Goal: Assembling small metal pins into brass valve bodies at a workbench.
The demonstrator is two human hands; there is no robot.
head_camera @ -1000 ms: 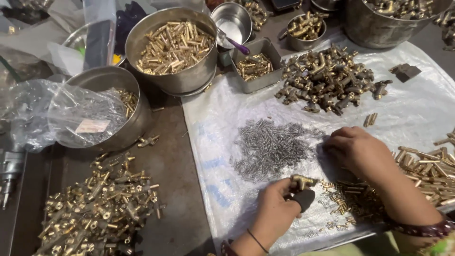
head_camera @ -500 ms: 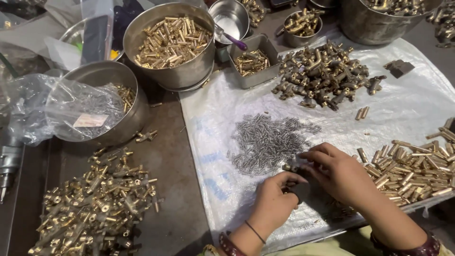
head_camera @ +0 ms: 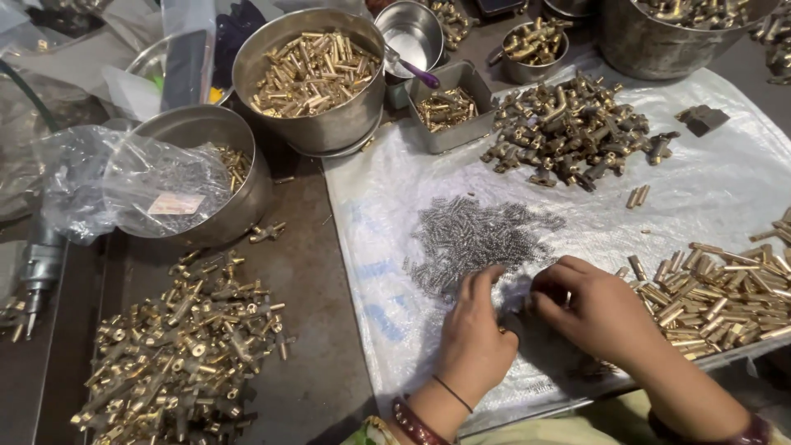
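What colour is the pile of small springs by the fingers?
Dull silver-grey pile of small springs, clearest in the head view.

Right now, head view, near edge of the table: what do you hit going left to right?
Heap of brass fittings → bare dark tabletop → left hand → right hand → pile of brass pins. The small steel springs lie just beyond the hands.

Heap of small grey metal springs, loosely scattered, lying flat near the middle of the white plastic sheet; its near edge reaches toward the sheet's front edge, partly covered by fingers.
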